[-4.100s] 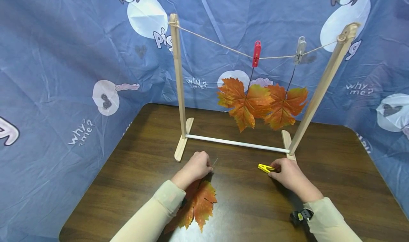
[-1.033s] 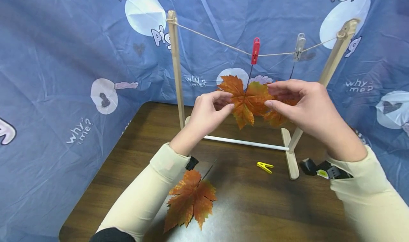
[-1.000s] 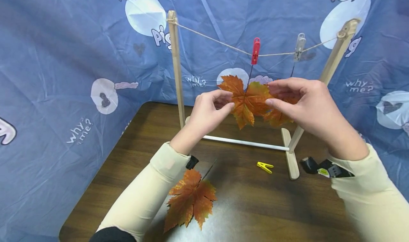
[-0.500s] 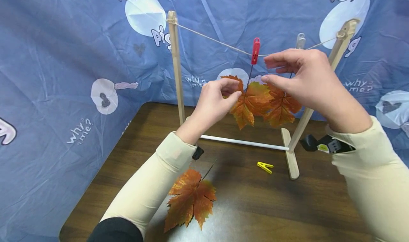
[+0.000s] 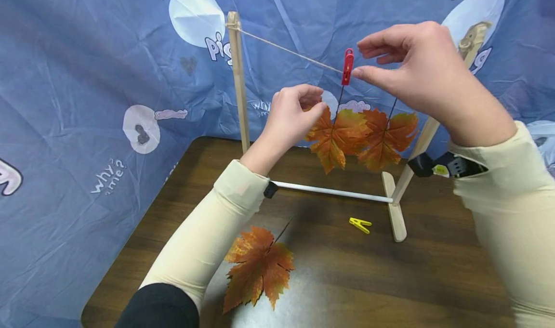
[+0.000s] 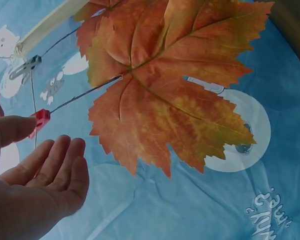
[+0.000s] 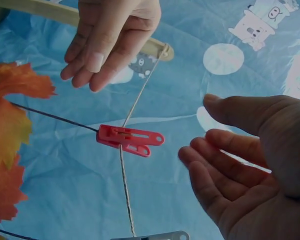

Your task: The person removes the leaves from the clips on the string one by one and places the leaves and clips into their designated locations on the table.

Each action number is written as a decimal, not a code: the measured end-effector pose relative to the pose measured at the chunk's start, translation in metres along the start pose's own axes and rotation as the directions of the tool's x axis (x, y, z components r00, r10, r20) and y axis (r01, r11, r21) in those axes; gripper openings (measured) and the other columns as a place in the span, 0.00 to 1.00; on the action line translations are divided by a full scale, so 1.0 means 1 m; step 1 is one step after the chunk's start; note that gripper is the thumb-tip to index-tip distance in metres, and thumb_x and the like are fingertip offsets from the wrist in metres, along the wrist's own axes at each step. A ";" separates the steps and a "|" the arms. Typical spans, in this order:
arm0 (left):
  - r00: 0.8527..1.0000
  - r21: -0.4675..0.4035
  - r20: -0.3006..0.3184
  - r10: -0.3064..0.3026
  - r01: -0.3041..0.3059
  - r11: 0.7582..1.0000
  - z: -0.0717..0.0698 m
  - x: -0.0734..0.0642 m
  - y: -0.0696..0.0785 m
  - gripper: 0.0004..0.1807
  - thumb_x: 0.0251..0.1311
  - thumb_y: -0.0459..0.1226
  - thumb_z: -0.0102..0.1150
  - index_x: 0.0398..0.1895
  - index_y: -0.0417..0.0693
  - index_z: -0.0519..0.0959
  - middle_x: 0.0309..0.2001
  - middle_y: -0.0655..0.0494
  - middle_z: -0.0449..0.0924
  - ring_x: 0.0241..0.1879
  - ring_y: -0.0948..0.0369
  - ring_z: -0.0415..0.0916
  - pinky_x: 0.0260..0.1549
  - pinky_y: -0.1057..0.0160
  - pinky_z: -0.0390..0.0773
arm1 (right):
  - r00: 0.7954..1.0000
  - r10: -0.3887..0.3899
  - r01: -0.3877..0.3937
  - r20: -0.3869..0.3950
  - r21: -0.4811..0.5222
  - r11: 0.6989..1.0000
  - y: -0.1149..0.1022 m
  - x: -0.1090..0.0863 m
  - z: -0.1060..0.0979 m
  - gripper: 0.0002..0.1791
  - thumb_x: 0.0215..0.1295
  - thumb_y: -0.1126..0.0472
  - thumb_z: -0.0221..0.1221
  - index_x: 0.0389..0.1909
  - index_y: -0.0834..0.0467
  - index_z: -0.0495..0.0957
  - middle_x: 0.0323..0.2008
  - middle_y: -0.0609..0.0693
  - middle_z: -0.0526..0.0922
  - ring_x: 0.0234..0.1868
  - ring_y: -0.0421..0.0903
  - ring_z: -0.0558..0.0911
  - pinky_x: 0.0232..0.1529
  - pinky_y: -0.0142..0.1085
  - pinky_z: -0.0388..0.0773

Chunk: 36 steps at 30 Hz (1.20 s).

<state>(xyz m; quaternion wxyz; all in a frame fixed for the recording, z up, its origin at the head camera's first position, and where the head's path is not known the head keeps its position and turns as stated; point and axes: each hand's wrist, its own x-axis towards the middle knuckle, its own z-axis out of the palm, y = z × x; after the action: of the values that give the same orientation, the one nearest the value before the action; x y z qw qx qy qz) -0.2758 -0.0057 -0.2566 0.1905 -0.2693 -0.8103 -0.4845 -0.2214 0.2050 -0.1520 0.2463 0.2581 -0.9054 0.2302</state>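
Observation:
A red clothespin [image 5: 348, 68] grips the string, and a maple leaf [image 5: 333, 140] hangs from it by its stem. My right hand [image 5: 412, 63] is raised just right of that clothespin, fingers loosely bent and holding nothing; a gap shows in the right wrist view. Lower left, my left hand [image 5: 295, 109] overlaps the leaf's edge in the head view, thumb and fingers apart, holding nothing. A second leaf [image 5: 386, 142] hangs to the right; its grey clothespin [image 6: 25, 69] is hidden behind my right hand in the head view.
A yellow clothespin [image 5: 360, 225] lies on the brown table [image 5: 347, 280]. Another maple leaf [image 5: 260, 270] lies near the front left, stem pointing up and right. The wooden stand has a left post [image 5: 238, 82], a right post [image 5: 409, 174] and a white crossbar [image 5: 334, 191].
Earlier my left hand was at the table leaf's stem and my right hand held the yellow clothespin. Both things now lie released. Both hands have risen toward the string, the right one higher.

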 end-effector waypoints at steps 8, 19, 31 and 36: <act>1.000 0.035 0.004 0.005 -0.006 0.999 0.004 0.012 0.003 0.13 0.65 0.35 0.67 0.50 0.39 0.86 0.44 0.51 0.87 0.42 0.63 0.82 0.44 0.67 0.77 | 0.998 -0.005 0.010 0.061 -0.087 0.996 0.006 0.022 -0.004 0.22 0.67 0.53 0.68 0.57 0.60 0.84 0.49 0.53 0.87 0.48 0.50 0.85 0.41 0.23 0.70; 0.997 0.077 0.050 -0.053 0.049 0.996 0.009 0.025 -0.001 0.15 0.66 0.38 0.67 0.53 0.40 0.85 0.47 0.51 0.87 0.48 0.60 0.82 0.47 0.67 0.75 | 0.974 0.057 -0.015 0.217 -0.188 0.982 0.009 0.050 -0.006 0.28 0.71 0.49 0.63 0.62 0.64 0.79 0.56 0.60 0.83 0.55 0.58 0.80 0.53 0.53 0.75; 0.994 0.122 0.096 -0.053 0.041 0.992 0.026 0.031 -0.005 0.12 0.67 0.38 0.66 0.48 0.39 0.87 0.43 0.53 0.88 0.44 0.62 0.81 0.43 0.68 0.76 | 0.930 0.100 -0.010 0.354 -0.247 0.969 0.014 0.066 0.001 0.31 0.73 0.48 0.60 0.64 0.68 0.76 0.56 0.66 0.80 0.54 0.61 0.77 0.54 0.56 0.71; 0.991 0.127 0.122 -0.053 0.038 0.991 0.031 0.034 -0.005 0.11 0.68 0.37 0.65 0.46 0.40 0.88 0.41 0.55 0.88 0.43 0.64 0.81 0.42 0.68 0.75 | 0.928 0.094 0.003 0.361 -0.259 0.966 0.018 0.066 0.003 0.30 0.73 0.48 0.59 0.61 0.70 0.77 0.52 0.66 0.83 0.52 0.60 0.79 0.52 0.55 0.73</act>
<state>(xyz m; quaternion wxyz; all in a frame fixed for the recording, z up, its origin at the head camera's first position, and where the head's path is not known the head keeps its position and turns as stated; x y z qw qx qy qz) -0.3068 0.0285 -0.2545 0.1446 -0.2682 -0.8551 -0.4196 -0.2820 0.1937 -0.1217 0.0968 0.2419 -0.9633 0.0646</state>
